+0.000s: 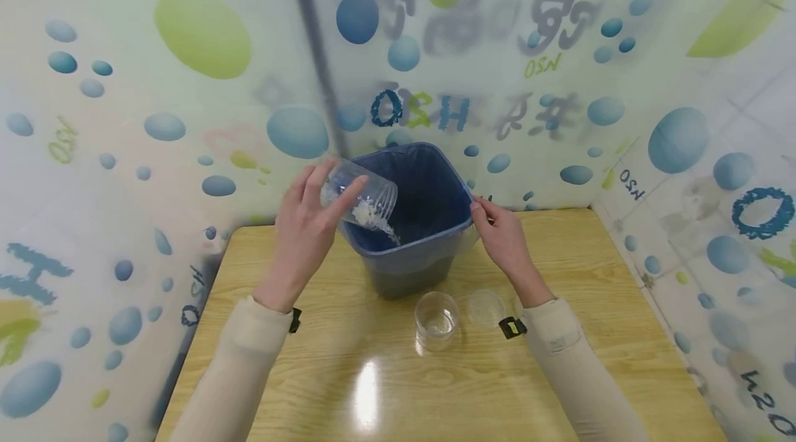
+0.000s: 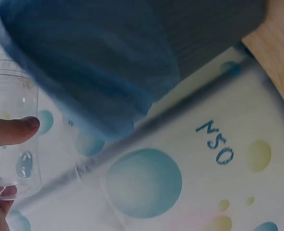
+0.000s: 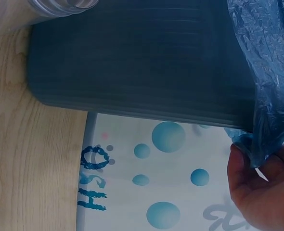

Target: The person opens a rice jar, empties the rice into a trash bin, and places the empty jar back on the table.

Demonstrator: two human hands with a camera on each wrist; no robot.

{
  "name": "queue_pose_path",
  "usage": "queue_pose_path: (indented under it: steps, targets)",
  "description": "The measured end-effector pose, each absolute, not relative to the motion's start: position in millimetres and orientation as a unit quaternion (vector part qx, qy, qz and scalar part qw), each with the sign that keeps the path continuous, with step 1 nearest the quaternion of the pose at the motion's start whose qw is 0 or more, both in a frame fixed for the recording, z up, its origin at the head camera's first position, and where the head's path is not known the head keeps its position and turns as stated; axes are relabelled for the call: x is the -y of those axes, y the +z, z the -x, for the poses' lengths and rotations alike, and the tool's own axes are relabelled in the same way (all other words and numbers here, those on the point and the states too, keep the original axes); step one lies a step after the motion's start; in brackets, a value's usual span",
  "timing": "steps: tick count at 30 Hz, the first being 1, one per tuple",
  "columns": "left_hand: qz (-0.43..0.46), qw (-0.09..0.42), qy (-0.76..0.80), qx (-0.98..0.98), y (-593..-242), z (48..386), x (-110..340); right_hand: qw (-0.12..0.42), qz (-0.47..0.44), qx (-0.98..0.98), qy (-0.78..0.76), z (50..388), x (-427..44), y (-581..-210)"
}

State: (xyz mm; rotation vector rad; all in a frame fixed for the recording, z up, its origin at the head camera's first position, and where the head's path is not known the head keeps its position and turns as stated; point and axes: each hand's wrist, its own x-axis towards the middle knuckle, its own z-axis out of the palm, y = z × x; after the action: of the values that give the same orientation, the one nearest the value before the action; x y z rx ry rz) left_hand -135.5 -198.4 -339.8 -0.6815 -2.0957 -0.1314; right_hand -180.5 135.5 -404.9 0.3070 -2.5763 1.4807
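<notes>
My left hand (image 1: 305,224) grips a clear plastic jar (image 1: 357,186), tipped mouth-down to the right over a trash bin (image 1: 413,276). White bits (image 1: 370,214) spill from its mouth into the bin. In the left wrist view, the thumb lies along the jar wall (image 2: 26,163). The dark bin is lined with a blue trash bag (image 3: 272,62), folded over the rim. At the bin's right side my right hand (image 1: 505,238) pinches the bag's edge between thumb and fingers, as the right wrist view shows. The bin's bottom is hidden.
A second clear jar (image 1: 437,321) stands upright in front of the bin. Beside it lies a round clear lid (image 1: 486,308). Under everything is a wooden table (image 1: 323,387), with patterned walls (image 1: 236,103) close behind and at both sides.
</notes>
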Motion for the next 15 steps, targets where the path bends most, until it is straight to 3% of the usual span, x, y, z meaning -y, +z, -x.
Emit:
queue_pose_path:
  steps: [4,10,15]
  targets:
    - [0.283,0.45,-0.038,0.846,-331,140,203,0.075,-0.104,0.856,0.501,180,-136,-406]
    - [0.341,0.329,0.039,0.88,-325,136,194,0.078,-0.107,0.855,0.501,179,-137,-408]
    - [0.324,0.328,0.04,0.886,-319,139,190,0.077,-0.109,0.856,0.499,177,-136,-408]
